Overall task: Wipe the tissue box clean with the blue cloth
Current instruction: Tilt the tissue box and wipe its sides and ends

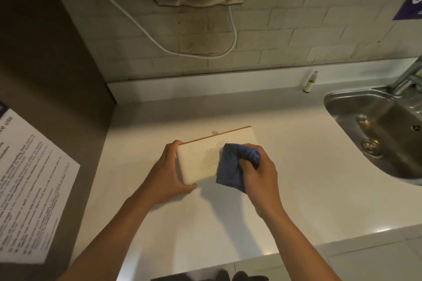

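A cream tissue box (198, 157) with a thin wooden edge and a dotted pattern on its face stands tilted on the white counter (296, 178). My left hand (170, 174) grips its left end, thumb under the near corner. My right hand (260, 172) is shut on a crumpled blue cloth (235, 166), which is pressed against the right part of the box's face and covers that end.
A steel sink (376, 128) with a tap (408, 77) lies at the right. A small bottle (311, 81) stands by the back wall. A white cable (205, 55) hangs on the tiles. A printed notice (29, 187) is on the left wall.
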The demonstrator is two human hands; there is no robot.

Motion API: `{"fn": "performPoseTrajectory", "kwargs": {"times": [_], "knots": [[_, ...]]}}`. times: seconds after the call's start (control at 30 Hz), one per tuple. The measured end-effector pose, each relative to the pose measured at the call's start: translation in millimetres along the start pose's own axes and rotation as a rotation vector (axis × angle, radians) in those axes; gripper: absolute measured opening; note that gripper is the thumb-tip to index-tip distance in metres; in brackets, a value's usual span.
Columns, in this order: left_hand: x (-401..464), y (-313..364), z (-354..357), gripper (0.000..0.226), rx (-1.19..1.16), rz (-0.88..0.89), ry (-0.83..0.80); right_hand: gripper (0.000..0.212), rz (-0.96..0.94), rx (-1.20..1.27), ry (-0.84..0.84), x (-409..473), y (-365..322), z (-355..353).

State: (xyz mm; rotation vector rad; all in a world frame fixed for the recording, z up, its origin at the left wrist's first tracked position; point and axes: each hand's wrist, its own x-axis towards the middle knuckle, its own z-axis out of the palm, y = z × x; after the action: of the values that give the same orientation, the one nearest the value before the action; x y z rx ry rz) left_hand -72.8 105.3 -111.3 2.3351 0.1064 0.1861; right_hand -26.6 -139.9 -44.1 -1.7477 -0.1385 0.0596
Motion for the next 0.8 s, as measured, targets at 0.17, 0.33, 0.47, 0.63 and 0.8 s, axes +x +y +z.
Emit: {"fn": "performPoseTrajectory", "kwargs": {"times": [0.17,0.33,0.47,0.63,0.8], "knots": [[-0.8,4.3,-2.6,0.112,0.035,-0.002,0.017,0.037,-0.153,-0.272,0.146,25.3,21.7,-10.5],[-0.9,7.8,-4.3,0.113,0.039,-0.011,0.010,0.054,-0.175,-0.297,0.196,30.6,28.2,-16.8],[-2.0,5.2,-2.2,0.114,0.027,-0.023,0.021,0.048,-0.224,-0.273,0.195,31.2,32.9,-23.5],[-2.8,5.3,-2.6,0.114,0.035,-0.021,0.018,0.036,-0.354,-0.418,0.213,26.0,40.2,-19.3],[-0.7,4.9,-4.4,0.114,0.046,-0.033,0.015,0.032,-0.396,-0.558,0.196,33.4,40.0,-22.9]]}}
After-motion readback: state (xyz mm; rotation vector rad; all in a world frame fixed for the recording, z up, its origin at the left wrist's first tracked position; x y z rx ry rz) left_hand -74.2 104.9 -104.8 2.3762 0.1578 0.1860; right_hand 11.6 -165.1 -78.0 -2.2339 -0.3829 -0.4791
